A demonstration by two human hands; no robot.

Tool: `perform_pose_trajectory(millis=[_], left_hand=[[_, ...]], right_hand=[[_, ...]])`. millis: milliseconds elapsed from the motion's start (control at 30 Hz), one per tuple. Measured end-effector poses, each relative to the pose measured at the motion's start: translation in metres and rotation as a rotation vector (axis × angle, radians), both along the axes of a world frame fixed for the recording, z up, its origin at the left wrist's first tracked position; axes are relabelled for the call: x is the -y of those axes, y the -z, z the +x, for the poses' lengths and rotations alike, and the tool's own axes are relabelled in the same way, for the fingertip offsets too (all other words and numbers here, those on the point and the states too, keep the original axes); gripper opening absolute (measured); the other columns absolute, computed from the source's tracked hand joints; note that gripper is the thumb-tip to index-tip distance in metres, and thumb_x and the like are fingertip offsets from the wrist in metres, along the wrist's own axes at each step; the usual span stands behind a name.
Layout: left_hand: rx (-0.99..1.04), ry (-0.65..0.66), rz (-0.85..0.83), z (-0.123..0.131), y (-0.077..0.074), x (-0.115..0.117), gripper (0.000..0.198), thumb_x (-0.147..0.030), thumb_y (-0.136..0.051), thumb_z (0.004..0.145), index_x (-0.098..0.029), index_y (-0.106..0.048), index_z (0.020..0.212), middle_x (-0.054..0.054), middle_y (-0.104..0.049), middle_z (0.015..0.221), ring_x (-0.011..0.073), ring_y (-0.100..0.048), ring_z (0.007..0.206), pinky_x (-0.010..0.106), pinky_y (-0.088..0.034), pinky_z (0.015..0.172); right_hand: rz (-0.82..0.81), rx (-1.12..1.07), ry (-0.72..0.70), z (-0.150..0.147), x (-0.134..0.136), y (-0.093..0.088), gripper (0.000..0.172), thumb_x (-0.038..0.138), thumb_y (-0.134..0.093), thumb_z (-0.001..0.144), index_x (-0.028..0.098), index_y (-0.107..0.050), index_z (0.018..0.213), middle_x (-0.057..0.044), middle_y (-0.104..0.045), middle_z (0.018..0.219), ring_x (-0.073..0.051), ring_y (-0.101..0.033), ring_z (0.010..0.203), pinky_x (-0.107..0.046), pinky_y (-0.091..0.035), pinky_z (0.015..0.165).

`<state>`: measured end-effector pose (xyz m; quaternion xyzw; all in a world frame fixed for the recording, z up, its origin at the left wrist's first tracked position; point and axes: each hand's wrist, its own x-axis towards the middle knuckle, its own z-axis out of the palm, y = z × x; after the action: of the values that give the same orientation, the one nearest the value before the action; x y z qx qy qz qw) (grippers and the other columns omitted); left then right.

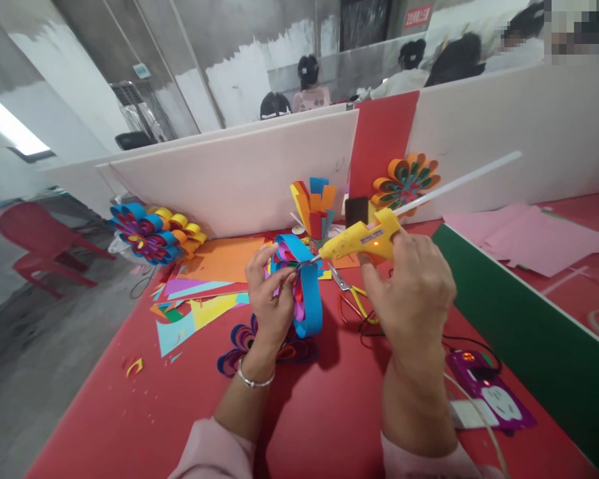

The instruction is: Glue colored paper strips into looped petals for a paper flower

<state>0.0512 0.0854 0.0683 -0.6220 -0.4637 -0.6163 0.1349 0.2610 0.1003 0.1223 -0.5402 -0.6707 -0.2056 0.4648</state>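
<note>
My left hand (272,296) pinches a looped paper flower piece (310,303), blue outside with pink, red and purple strips inside, held up above the table. In my right hand (414,286) is a yellow hot glue gun (362,237), its small light glowing orange. The nozzle points left and meets, or nearly meets, the blue paper near my left fingertips. A long white glue stick (469,178) juts out of the gun's back. Below my left hand a dark blue and purple paper flower (299,350) lies on the table, partly covered by my wrist.
Scissors with yellow handles (352,293) lie by the glue gun. Paper scraps (180,326) spread to the left. Finished paper flowers (147,233) stand at the back left, another (409,179) against the partition. A purple power strip (489,392) with cables is at right.
</note>
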Motion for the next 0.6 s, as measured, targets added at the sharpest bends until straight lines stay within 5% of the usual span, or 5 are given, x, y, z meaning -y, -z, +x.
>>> perform_pose_trajectory(millis=[600], left_hand=[[-0.068,-0.010,0.053,0.0022,-0.0037,0.0015,0.012,-0.012,-0.069,0.096,-0.022,-0.074,0.100,0.010,-0.067,0.137,0.0274,-0.057,0.137,0.053,-0.051,0.112]], right_hand=[[0.081,-0.007,-0.027,-0.0037,0.0013,-0.0018,0.040,0.029,-0.066,0.095,0.017,-0.059,0.132,-0.012,-0.071,0.106,-0.031,-0.066,0.098,-0.044,-0.050,0.082]])
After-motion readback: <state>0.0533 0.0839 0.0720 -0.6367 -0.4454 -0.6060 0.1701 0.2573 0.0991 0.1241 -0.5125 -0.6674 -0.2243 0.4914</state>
